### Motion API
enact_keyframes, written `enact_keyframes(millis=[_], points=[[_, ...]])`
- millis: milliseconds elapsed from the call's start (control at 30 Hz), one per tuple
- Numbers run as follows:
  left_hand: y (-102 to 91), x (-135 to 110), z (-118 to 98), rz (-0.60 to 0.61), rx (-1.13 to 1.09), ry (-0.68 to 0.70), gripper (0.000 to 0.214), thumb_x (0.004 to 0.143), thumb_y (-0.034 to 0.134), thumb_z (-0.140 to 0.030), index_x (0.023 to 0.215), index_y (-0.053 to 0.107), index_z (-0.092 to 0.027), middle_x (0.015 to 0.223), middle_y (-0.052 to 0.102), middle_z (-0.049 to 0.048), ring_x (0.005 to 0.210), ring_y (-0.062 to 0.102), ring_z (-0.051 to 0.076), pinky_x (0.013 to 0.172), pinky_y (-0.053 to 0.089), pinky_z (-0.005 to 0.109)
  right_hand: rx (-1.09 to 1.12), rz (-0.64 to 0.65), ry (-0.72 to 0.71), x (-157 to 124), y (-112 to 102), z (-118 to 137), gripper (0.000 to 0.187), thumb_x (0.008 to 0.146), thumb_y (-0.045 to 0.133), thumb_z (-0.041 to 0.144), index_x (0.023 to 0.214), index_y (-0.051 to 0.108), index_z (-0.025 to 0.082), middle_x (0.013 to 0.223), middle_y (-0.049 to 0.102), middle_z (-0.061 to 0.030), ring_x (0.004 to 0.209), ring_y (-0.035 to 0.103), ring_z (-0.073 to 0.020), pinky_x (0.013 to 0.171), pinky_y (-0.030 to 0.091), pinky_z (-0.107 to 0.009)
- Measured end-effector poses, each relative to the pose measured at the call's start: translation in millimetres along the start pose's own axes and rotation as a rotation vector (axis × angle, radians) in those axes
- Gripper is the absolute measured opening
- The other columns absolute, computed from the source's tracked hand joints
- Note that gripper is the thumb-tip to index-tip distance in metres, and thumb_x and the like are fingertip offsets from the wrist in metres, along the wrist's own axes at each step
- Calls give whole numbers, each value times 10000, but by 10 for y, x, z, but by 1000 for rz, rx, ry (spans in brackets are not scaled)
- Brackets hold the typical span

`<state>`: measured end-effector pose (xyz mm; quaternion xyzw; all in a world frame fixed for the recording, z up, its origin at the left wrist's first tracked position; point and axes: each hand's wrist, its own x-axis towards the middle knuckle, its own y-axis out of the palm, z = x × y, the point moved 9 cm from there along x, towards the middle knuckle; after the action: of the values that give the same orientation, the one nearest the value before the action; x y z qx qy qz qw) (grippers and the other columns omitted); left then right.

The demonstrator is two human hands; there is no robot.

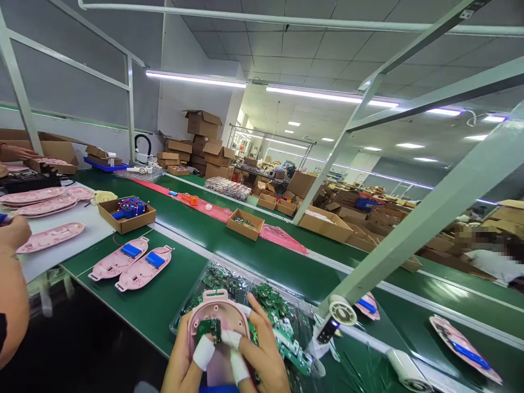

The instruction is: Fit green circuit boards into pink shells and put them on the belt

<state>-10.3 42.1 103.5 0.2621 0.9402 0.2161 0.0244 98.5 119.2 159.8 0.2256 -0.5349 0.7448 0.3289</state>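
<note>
A pink plastic shell half (pixel 219 308) with a loop at its top end is held up in front of me. My left hand (pixel 182 355) grips its left side, the white-wrapped thumb against a small green circuit board (pixel 208 329) inside. My right hand (pixel 264 355) is at the shell's right side, white-wrapped fingertips at the board's edge and one finger raised behind. A blue part (pixel 219 389) shows at the shell's bottom edge. Behind the shell, clear plastic trays (pixel 200 278) hold many green circuit boards (pixel 270 305).
Two pink shells with blue batteries (pixel 131 250) lie left on the green bench (pixel 167 297). A carton (pixel 126 221) holds blue parts. A co-worker's hand (pixel 14 234) is at far left. A slanted metal post (pixel 393 245) and white fan (pixel 343 310) stand right.
</note>
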Motion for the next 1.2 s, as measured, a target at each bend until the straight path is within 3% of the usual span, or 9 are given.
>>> enact_keyframes(millis=[167, 367, 567, 667, 767, 933, 1033, 1133, 1200], points=[[-29, -8, 35, 1, 41, -35, 499, 785, 631, -550, 1152, 563, -219, 1257, 653, 49, 1202, 542, 245, 1028, 390, 294, 111, 54, 62, 54, 40, -51, 403, 740, 429, 89, 1023, 666, 251, 1284, 549, -85, 1392, 344, -299, 1057, 394, -522], [-34, -18, -31, -25, 46, -50, 464, 760, 677, -514, 1114, 596, -226, 1229, 668, 46, 1197, 555, 244, 1029, 383, 292, -27, 28, -3, 86, 14, -14, 307, 709, 468, 97, 913, 653, 235, 1172, 609, -65, 1336, 422, -298, 1116, 268, -568], [14, 63, -35, 44, -1, -81, 459, 759, 691, -479, 1127, 586, -226, 1243, 645, 49, 1217, 530, 271, 1037, 370, 325, -55, -19, 7, 46, 29, -50, 413, 803, 453, 103, 1095, 669, 300, 1277, 577, -50, 1297, 468, -278, 1090, 316, -559], [-5, 63, -98, 27, 16, -44, 448, 759, 692, -479, 1107, 589, -217, 1204, 664, 54, 1181, 556, 263, 1006, 404, 314, -33, 30, 25, 28, 92, -62, 441, 781, 468, 110, 1135, 646, 305, 1318, 551, -53, 1286, 473, -285, 1089, 311, -576], [1, 36, -107, 33, 2, -47, 450, 756, 697, -462, 1117, 583, -219, 1205, 673, 50, 1175, 568, 253, 987, 427, 297, 39, 77, 61, 16, 138, -84, 419, 789, 456, 126, 1142, 625, 277, 1361, 519, -65, 1299, 459, -270, 1096, 337, -519], [1, 6, 25, 40, -67, -107, 477, 724, 725, -405, 1137, 586, -211, 1238, 674, 64, 1219, 556, 259, 1014, 412, 306, 99, 74, 61, 4, 135, -74, 469, 703, 439, 95, 1111, 618, 243, 1263, 569, -72, 1213, 534, -252, 1100, 359, -476], [9, 21, 48, 58, -56, -115, 485, 721, 732, -423, 1126, 580, -205, 1227, 679, 74, 1195, 571, 266, 1029, 403, 327, 112, 87, 65, -42, 167, -117, 441, 753, 443, 101, 1126, 628, 247, 1194, 603, -74, 1165, 578, -245, 1075, 405, -472], [38, 65, -9, 92, -40, -118, 476, 753, 707, -455, 1138, 577, -207, 1235, 670, 67, 1212, 551, 269, 1038, 398, 337, 48, 54, 98, -141, 117, -245, 380, 875, 504, 159, 1205, 623, 304, 1310, 573, -75, 1288, 503, -289, 1067, 419, -503], [58, 99, -32, 121, -56, -142, 474, 770, 692, -460, 1162, 580, -218, 1289, 636, 57, 1250, 520, 269, 1074, 359, 344, 16, 34, 179, -234, 39, -382, 378, 898, 594, 274, 1271, 587, 335, 1418, 508, -80, 1344, 437, -327, 1003, 496, -483]])
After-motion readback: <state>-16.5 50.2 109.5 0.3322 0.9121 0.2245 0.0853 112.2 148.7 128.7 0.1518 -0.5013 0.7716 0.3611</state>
